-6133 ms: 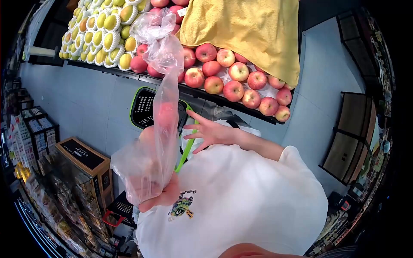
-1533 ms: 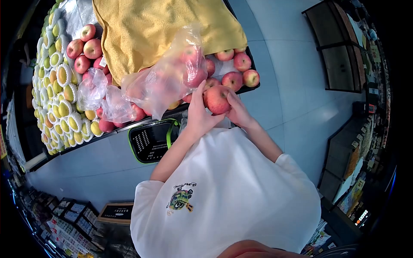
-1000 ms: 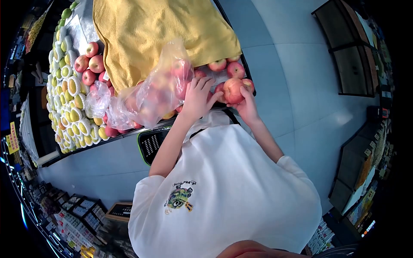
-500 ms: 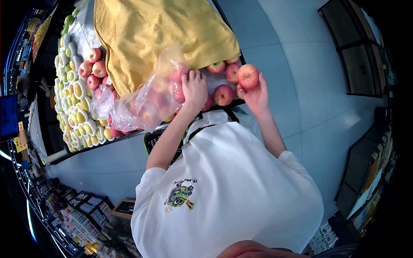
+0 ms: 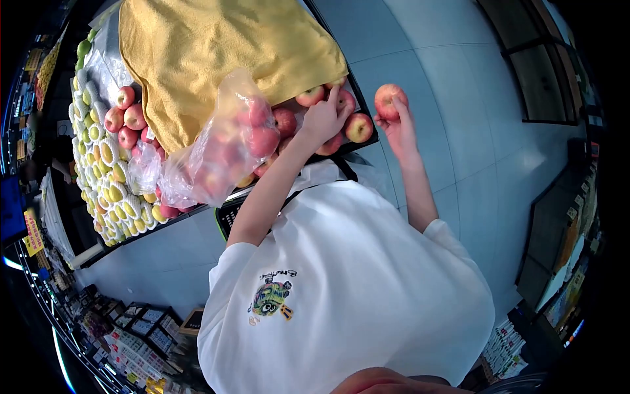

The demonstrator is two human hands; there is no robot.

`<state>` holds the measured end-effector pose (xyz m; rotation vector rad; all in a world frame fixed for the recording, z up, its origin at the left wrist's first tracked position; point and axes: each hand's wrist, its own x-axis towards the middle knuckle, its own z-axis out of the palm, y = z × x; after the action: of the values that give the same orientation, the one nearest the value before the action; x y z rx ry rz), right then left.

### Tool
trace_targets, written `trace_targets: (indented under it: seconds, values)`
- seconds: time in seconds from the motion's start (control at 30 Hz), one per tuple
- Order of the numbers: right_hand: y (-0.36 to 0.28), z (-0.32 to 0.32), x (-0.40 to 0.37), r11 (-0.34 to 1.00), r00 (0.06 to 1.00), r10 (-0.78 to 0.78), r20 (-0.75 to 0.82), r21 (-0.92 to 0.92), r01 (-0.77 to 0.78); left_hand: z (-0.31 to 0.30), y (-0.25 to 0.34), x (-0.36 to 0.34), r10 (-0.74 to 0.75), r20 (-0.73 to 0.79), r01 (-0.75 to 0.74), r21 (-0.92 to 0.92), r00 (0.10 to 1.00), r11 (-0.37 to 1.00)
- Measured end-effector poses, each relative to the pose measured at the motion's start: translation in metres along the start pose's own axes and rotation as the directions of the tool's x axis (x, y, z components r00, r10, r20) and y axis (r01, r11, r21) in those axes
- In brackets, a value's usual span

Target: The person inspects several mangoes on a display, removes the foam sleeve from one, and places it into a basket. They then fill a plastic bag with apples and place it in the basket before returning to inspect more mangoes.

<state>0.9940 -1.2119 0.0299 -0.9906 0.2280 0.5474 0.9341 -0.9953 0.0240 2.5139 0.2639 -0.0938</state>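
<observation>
My right hand (image 5: 399,134) holds a red-and-yellow apple (image 5: 391,102) by its side, raised beyond the right edge of the display. My left hand (image 5: 321,122) is over the loose apples at the display's corner, fingers apart. Its fingertips touch an apple (image 5: 346,100) there; I cannot see a firm grip. Another apple (image 5: 359,128) lies just right of that hand. Left of my left forearm, a clear plastic bag (image 5: 220,157) with several apples inside rests on the display. A yellow cloth (image 5: 223,52) covers much of the fruit behind.
Several loose red apples (image 5: 125,118) lie left of the cloth. Farther left are rows of yellow-green fruit in white foam nets (image 5: 105,177). A small crumpled clear bag (image 5: 144,169) sits between them. Grey tiled floor (image 5: 453,105) stretches to the right, with dark shelving (image 5: 541,72) beyond.
My left hand has left the bagged apples and moved right to the loose apples at the corner. My right hand has lifted its apple away from the display's edge.
</observation>
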Motion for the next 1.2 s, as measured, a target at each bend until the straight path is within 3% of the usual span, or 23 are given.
trace_targets:
  seconds: [0.03,0.2,0.43,0.5,0.63,0.7,0.77,0.83,0.87,0.93,1.2]
  values:
    - [0.000,-0.003,-0.001,1.000,1.000,-0.005,-0.010,0.004,0.005,0.000,0.006,0.002,-0.036,0.084,0.038,-0.022,0.996,0.999]
    - [0.005,-0.015,-0.007,1.000,0.998,0.009,-0.070,0.006,-0.009,0.015,0.003,0.012,-0.001,0.017,0.005,-0.237,1.000,0.971]
    - [0.011,-0.027,-0.007,1.000,0.995,0.010,-0.095,-0.029,-0.013,0.027,-0.003,0.017,0.054,-0.119,-0.090,-0.321,0.991,0.943]
    - [0.010,-0.021,-0.007,0.995,0.993,-0.043,-0.113,-0.092,0.033,0.019,0.000,0.017,-0.024,0.032,0.033,-0.333,0.999,0.942]
    - [0.008,-0.003,-0.004,0.994,0.994,-0.053,-0.091,-0.104,0.044,0.000,0.008,0.010,-0.097,0.074,0.115,-0.311,0.993,0.943]
    - [0.007,0.001,0.000,0.991,0.998,-0.055,0.022,-0.118,0.057,-0.015,0.001,0.002,-0.010,0.024,0.013,-0.140,1.000,0.990]
    - [0.006,0.008,0.003,0.983,0.996,-0.074,0.049,-0.164,0.081,-0.035,-0.019,-0.009,0.061,-0.165,-0.075,-0.083,0.984,0.994]
    - [0.003,0.018,0.006,0.971,0.992,-0.098,0.076,-0.209,0.112,-0.052,-0.043,-0.011,0.202,-0.215,-0.161,0.193,0.956,0.968]
    - [0.002,0.024,0.007,0.958,0.992,-0.073,0.106,-0.270,0.099,-0.051,-0.048,-0.009,0.197,-0.216,-0.157,0.189,0.956,0.969]
    - [0.006,0.035,0.015,0.939,0.987,-0.060,0.151,-0.327,0.107,-0.052,-0.057,0.000,0.330,-0.188,-0.269,0.290,0.925,0.919]
    - [0.014,0.055,0.021,0.966,0.992,0.002,0.130,-0.256,0.031,-0.036,-0.058,0.015,0.224,-0.148,-0.166,0.329,0.963,0.930]
